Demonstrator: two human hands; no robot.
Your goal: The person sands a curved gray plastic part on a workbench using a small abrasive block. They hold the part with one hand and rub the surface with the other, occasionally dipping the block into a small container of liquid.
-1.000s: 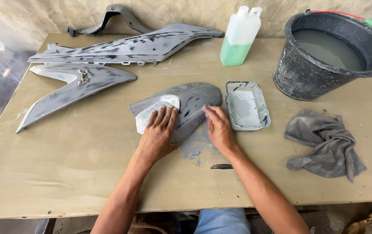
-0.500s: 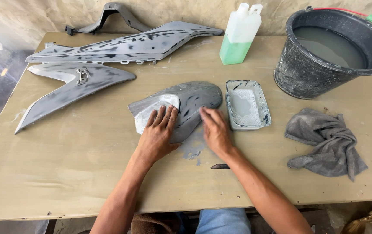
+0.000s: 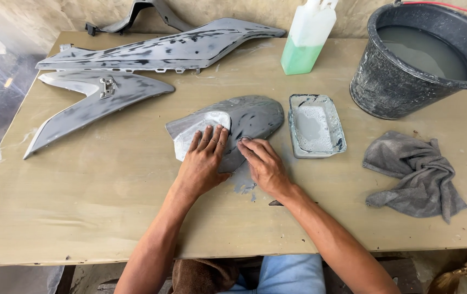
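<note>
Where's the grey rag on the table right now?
In the head view, the grey rag lies crumpled on the table's right side, below the black bucket and right of the small rectangular tray, beyond the right hand.

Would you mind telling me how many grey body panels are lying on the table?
3: a long panel along the far edge, an angular panel just below it, and a curved panel under both hands. A dark part behind the table may be another.
</note>
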